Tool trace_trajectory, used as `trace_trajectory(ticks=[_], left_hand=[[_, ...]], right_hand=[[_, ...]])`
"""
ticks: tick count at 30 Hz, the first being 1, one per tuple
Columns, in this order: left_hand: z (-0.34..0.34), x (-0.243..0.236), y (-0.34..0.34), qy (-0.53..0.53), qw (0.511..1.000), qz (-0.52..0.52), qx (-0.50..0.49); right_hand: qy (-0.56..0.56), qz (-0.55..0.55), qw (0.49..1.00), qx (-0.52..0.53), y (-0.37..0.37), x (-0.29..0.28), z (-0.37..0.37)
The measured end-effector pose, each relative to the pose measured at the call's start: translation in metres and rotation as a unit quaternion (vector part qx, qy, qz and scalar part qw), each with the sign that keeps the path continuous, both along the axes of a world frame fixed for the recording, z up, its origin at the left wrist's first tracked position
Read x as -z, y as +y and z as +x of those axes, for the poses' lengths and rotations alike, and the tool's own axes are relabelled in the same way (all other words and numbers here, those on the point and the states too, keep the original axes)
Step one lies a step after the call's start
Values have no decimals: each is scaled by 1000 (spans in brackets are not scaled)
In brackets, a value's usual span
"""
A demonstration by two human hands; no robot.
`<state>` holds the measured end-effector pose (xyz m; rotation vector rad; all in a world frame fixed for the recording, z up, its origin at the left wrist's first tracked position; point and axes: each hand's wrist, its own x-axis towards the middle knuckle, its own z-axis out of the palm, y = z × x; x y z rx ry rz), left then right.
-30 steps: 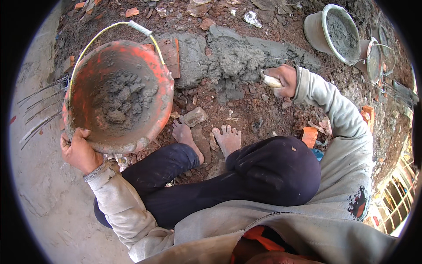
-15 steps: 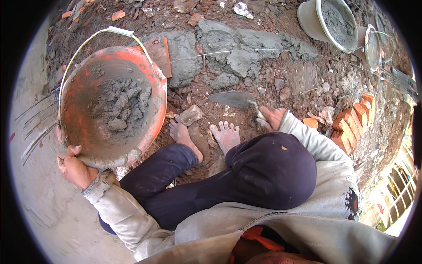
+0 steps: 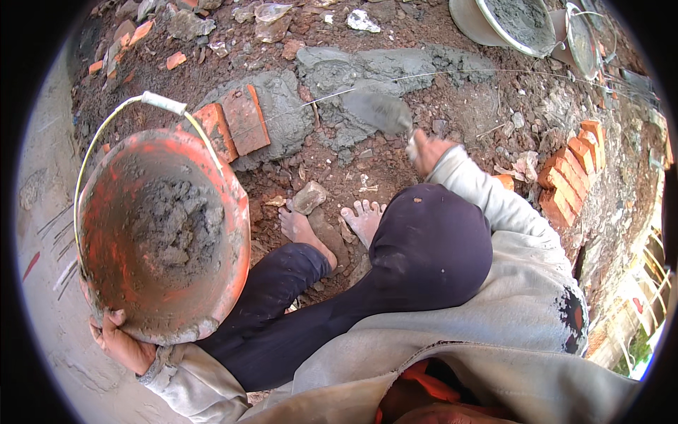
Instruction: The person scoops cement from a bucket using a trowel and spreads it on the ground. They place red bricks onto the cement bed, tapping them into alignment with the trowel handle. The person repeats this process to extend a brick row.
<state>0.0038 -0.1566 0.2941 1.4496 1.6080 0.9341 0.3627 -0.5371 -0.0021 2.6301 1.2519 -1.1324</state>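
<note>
My left hand (image 3: 124, 344) grips the near rim of an orange bucket (image 3: 236, 244), its thumb over the lip. The bucket leans toward me, and a heap of grey mortar (image 3: 180, 226) lies inside. In my right hand (image 3: 428, 152) is the handle of a trowel (image 3: 380, 112), its blade smeared grey and slightly blurred. That blade is over the near edge of a bed of wet mortar (image 3: 339, 74); whether it touches cannot be told. Left of it, two orange bricks (image 3: 246, 120) sit at the mortar's end. A thin string (image 3: 445, 72) runs across the bed.
Two mortar-filled buckets (image 3: 487, 28) stand at the far right. A row of bricks (image 3: 566, 177) lies on the right. Between my bare feet and the bucket is a loose stone (image 3: 309, 197). A grey concrete surface (image 3: 49, 339) borders the left side.
My right hand has carried the trowel away from me, from the bare soil to the mortar bed. The bucket has shifted nearer, uncovering the bricks behind it. The whole view has shifted a little.
</note>
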Motion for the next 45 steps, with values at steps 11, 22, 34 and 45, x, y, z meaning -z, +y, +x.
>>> trace_trajectory(ticks=[11,22,34,45], left_hand=[[20,0,-30,-7,998,18,-61],[-18,1,-5,8,1000,-5,-16],[5,8,-20,-32,998,50,-14],[55,12,-29,3,986,111,123]], right_hand=[[347,92,741,567,-60,32,48],[259,205,933,141,37,111,-20],[198,27,980,-19,-9,107,10],[-98,354,865,-341,144,-218,54]])
